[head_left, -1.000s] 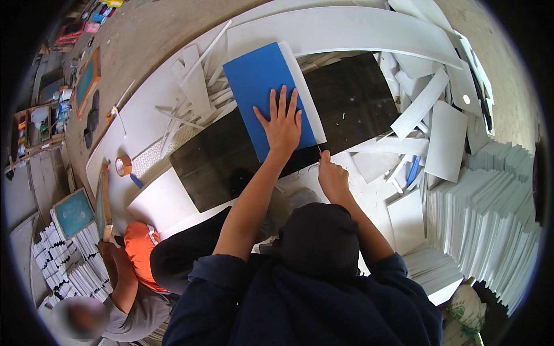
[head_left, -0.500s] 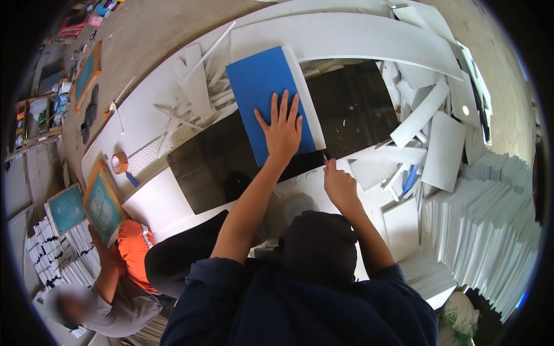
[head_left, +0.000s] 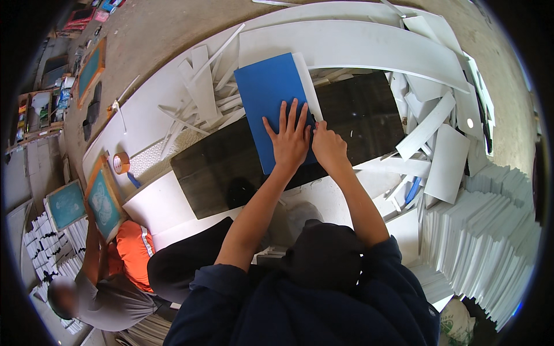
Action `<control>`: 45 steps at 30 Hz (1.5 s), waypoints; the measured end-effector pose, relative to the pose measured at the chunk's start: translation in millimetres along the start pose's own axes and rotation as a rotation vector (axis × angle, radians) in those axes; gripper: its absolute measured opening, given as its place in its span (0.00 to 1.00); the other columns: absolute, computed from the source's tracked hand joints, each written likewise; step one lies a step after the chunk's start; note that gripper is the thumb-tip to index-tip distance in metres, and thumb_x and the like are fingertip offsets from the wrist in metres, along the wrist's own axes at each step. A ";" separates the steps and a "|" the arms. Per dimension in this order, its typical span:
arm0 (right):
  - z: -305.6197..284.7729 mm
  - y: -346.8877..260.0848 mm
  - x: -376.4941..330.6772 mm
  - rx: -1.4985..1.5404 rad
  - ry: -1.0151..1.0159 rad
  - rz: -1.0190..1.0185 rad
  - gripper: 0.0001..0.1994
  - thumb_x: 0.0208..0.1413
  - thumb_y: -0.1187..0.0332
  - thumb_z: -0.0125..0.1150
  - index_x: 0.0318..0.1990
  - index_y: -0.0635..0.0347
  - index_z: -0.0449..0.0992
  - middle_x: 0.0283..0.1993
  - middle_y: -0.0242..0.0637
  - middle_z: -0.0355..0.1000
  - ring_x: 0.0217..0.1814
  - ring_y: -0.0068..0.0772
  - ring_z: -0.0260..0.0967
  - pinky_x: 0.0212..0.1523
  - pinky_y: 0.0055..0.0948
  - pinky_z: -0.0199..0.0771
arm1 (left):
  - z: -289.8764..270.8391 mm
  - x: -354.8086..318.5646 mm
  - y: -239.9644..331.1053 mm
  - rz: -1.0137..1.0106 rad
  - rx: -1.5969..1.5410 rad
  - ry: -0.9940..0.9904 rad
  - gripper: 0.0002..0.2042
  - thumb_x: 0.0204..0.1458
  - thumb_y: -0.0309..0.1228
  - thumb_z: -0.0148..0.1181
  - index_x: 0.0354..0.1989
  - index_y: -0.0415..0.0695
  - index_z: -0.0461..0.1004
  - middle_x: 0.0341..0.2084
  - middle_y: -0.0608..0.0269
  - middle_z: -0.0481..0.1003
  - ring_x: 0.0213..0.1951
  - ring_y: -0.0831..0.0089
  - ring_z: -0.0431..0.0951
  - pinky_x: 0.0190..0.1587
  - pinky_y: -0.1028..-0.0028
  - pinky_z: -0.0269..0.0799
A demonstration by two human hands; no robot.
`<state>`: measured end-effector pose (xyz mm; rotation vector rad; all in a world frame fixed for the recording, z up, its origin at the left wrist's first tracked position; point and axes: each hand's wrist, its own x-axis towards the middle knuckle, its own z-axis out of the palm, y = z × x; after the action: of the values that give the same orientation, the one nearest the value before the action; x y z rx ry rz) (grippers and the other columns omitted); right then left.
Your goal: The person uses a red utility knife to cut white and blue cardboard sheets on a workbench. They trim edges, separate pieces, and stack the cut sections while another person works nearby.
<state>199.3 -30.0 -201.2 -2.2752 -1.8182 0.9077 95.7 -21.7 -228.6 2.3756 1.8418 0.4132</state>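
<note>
A flat blue rectangular panel (head_left: pixel 266 81) lies on top of a white board (head_left: pixel 309 86), whose strip shows along the panel's right edge. Both rest across a long dark slab (head_left: pixel 363 109). My left hand (head_left: pixel 291 142) presses flat on the blue panel, fingers spread. Close beside it, my right hand (head_left: pixel 330 147) is closed around a small cutter knife (head_left: pixel 314 119) at the panel's right edge. Most of the cutter is hidden by the fingers.
White offcuts (head_left: pixel 199 86) are heaped left and right of the slab. Stacked white sheets (head_left: pixel 479 230) stand at the right. Brown tape (head_left: pixel 121 163) and a framed screen (head_left: pixel 103 196) are at the left, near a seated person (head_left: pixel 115 300) in orange shorts.
My right hand has moved up and left with the cutter, from below the white board's near end to partway along the panel's right edge. My left hand stays on the panel.
</note>
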 end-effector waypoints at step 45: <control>35.8 62.0 -113.2 -0.078 -0.150 0.038 0.11 0.58 0.61 0.38 0.40 0.59 0.57 0.21 0.50 0.71 0.25 0.53 0.71 0.26 0.50 0.68 | 1.9 -2.5 2.6 0.045 0.043 0.055 0.22 0.53 0.38 0.45 0.58 0.56 0.58 0.59 0.69 0.54 0.62 0.66 0.49 0.57 0.40 0.32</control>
<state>222.0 -161.6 -212.7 -2.3542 -1.9068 1.0583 98.0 -24.6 -230.1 2.4616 1.8413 0.4528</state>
